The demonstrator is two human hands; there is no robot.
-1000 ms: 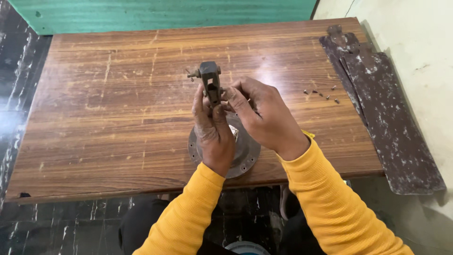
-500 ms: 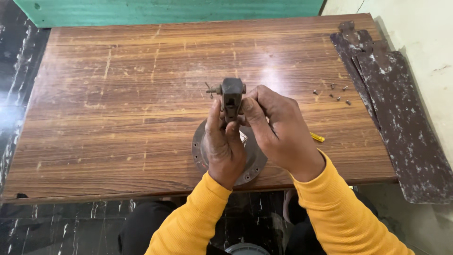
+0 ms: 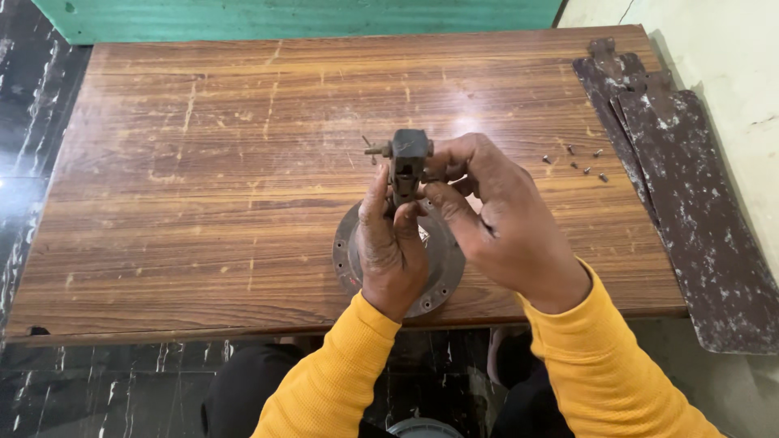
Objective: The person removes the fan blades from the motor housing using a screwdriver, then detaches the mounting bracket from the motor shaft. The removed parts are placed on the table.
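Left hand (image 3: 392, 247): closed around the upright shaft of a small dark metal fitting (image 3: 406, 162), thumb and fingers wrapped on the stem, held above the table.

Right hand (image 3: 503, 223): fingertips pinched against the right side of the same fitting's block-shaped head; a thin pin sticks out of the head on the far side from this hand.

Round metal flange plate (image 3: 442, 284): lies flat directly beneath both hands, bolt holes around its rim, mostly covered by them.

Wooden table (image 3: 203, 186): worn, scratched top, bears the plate.

Loose small screws (image 3: 580, 162): scattered beyond the right hand, apart from it.

Dark paint-flecked blades (image 3: 690, 186): stacked at the table's edge, further right of the right hand.

No containers visible.
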